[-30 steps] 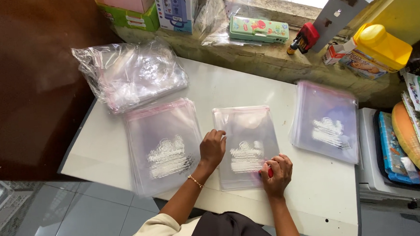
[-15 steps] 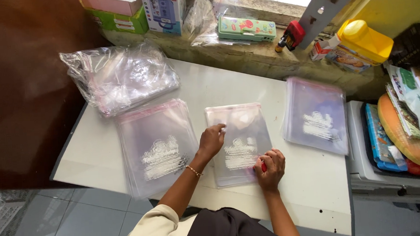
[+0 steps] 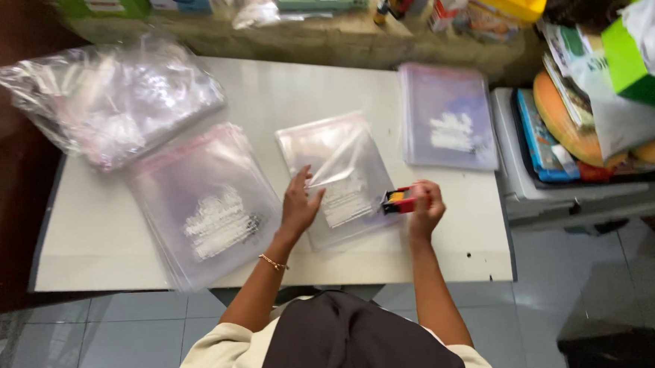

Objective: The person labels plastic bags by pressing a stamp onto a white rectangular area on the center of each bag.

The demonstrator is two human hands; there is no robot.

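Left hand (image 3: 298, 203) w/ fingers spread is lifting the top clear bag (image 3: 340, 176) mid-table, right hand (image 3: 426, 205) is gripping a red stamper (image 3: 398, 200) at its right edge; looks approx midway, w/ stacks (image 3: 201, 202) both sides.

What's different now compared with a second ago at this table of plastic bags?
The right hand has lifted off the middle clear plastic bag and moved to its right edge, holding a small red stamp-like tool. The left hand now lifts the bag's top flap. The other bag stacks stayed put.

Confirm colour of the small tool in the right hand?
Red stamp-like tool with yellow and black parts, head view.
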